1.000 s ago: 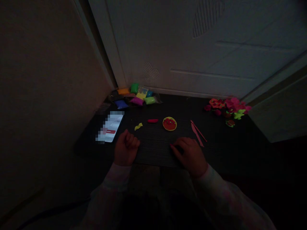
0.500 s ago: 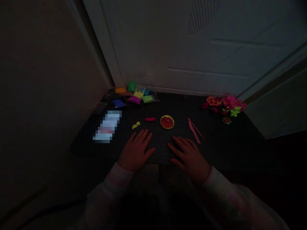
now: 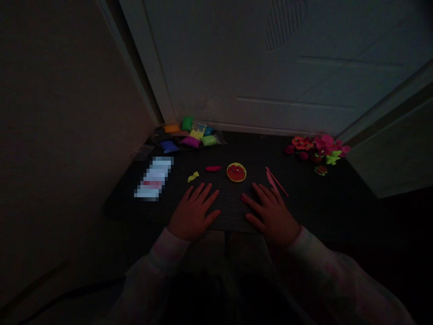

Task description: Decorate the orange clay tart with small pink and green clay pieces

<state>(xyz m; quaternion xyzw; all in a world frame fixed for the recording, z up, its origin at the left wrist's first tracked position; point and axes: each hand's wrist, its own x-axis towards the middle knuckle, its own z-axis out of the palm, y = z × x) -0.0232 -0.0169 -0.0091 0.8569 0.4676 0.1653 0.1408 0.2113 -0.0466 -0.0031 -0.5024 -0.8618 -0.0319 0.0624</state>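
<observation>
A dark wood-grain table [image 3: 324,198] is supporting the left hand [image 3: 192,214] and right hand [image 3: 273,216], both splayed, holding nothing visible, in front of a round yellow-rimmed red clay disc [image 3: 236,173]. Left of it, a red clay roll [image 3: 213,169] is lying.

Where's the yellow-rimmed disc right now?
In the head view, the yellow-rimmed disc lies on the table between the red roll on its left and the pink knife on its right.

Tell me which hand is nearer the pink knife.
Right. The right hand is at the near end of the pink knife, partly covering it; the left hand lies well off to the knife's left.
</observation>
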